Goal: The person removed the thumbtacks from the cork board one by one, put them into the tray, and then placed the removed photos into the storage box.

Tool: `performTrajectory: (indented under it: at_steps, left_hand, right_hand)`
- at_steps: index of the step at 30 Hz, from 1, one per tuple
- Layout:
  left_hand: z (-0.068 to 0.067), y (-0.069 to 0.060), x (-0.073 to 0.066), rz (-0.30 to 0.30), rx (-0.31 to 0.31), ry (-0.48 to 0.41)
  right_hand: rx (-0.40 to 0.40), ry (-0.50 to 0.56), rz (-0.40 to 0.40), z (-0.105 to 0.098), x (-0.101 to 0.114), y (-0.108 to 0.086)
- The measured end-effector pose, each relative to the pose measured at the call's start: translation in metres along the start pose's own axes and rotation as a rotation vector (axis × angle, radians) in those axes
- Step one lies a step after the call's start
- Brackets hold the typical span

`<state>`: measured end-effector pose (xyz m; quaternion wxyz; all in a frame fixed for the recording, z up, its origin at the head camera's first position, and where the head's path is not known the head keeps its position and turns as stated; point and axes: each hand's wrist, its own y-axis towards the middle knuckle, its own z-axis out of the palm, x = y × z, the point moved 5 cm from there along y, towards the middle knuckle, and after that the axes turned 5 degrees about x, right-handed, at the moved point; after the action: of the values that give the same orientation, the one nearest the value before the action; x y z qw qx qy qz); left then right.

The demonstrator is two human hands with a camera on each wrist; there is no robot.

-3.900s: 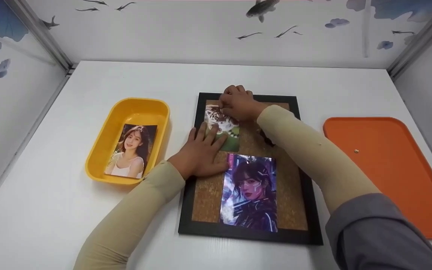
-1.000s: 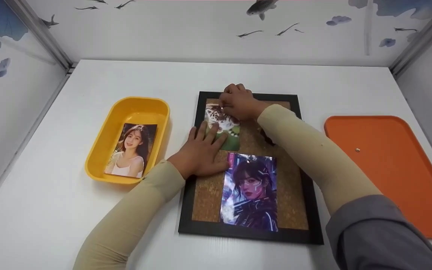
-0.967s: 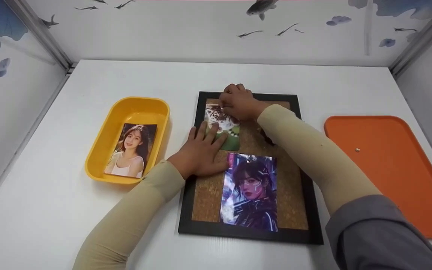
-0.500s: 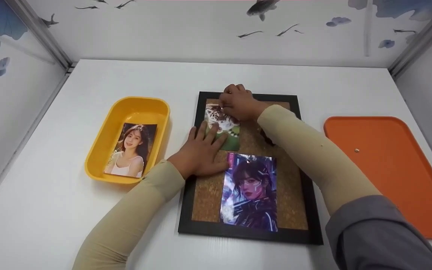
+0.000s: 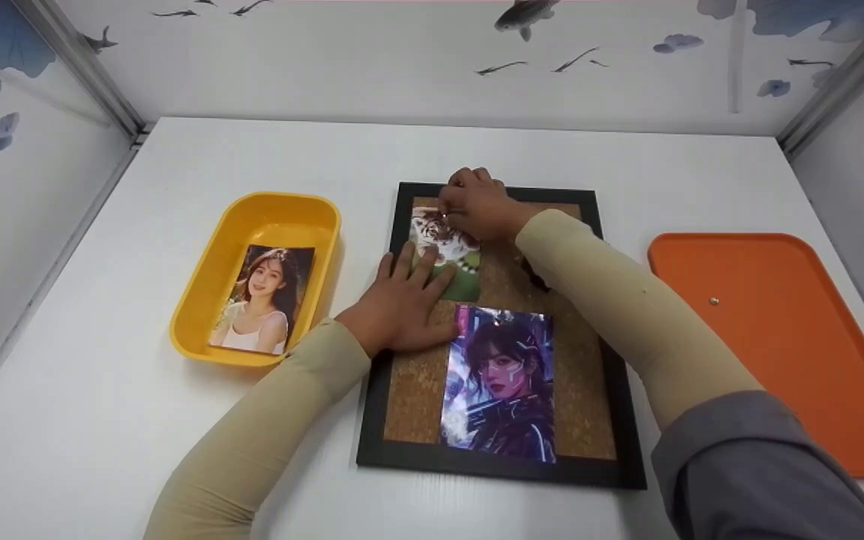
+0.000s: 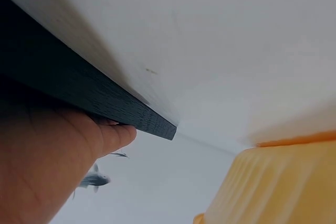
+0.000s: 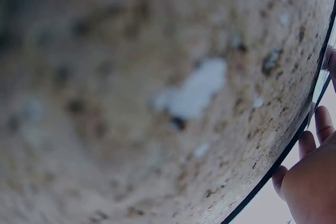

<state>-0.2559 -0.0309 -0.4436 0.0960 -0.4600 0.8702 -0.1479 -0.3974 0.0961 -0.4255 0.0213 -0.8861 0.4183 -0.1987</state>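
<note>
A cork board (image 5: 413, 397) in a black frame lies on the white table. My left hand (image 5: 398, 307) rests spread on its left side, fingers over the lower part of a tiger photo (image 5: 462, 285). In the left wrist view, that hand (image 6: 52, 156) lies against the black frame (image 6: 100, 93). At the photo's top, my right hand (image 5: 481, 206) pinches a small shiny thumbtack (image 5: 444, 216), mostly hidden by the fingers. Below lies a purple neon portrait photo (image 5: 503, 390) with a shiny tack (image 5: 496, 322) near its top edge. Blurred cork (image 7: 157, 156) fills most of the right wrist view.
To the left stands a yellow basin (image 5: 203, 315) with a portrait photo (image 5: 259, 307) of a person in white inside. An orange tray (image 5: 799, 360) on the right bears one small tack (image 5: 714, 301). White panels with painted fish (image 5: 526, 16) enclose the table.
Both hands have kept their places on the tiger photo throughout. The photos, basin and tray have not moved; only the head view has shifted very slightly.
</note>
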Motion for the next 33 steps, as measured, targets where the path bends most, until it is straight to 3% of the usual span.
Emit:
performTrajectory:
  at_steps: [17,33]
  left_hand:
    - [-0.004,0.001,0.003,-0.007,0.006,0.021]
    - [0.002,0.003,0.001,-0.007,0.019,0.018]
  right_hand:
    - [-0.026,0.001,-0.013,-0.004,0.000,0.001]
    - [0.154,-0.083,0.072,-0.010,0.010,0.008]
